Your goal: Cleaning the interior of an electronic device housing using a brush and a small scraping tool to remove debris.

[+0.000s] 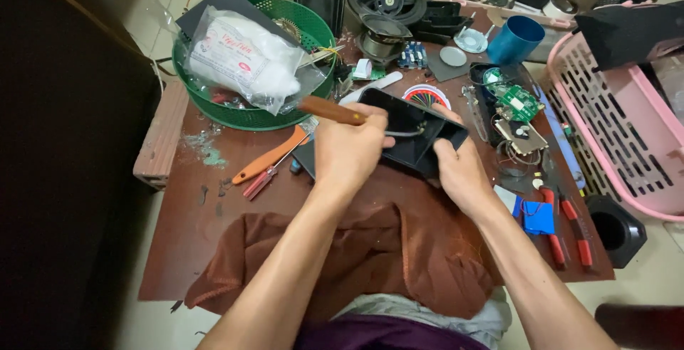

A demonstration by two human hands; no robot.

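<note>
My left hand [348, 152] grips a tool with a brown wooden handle [329, 110]; its thin metal shaft reaches into a black plastic casing [407, 131]. My right hand [457, 165] holds that casing by its right end, tilted above the brown table [214, 215]. A brown cloth [370, 250] lies under my forearms at the table's near edge.
A green basket [299, 29] with a white plastic bag [246, 54] stands at the back left. Orange-handled cutter [267, 158] and small red screwdriver [258, 183] lie left. Green circuit boards [516, 99], blue cup [516, 39], red pliers [566, 229] and a pink basket [620, 129] sit right.
</note>
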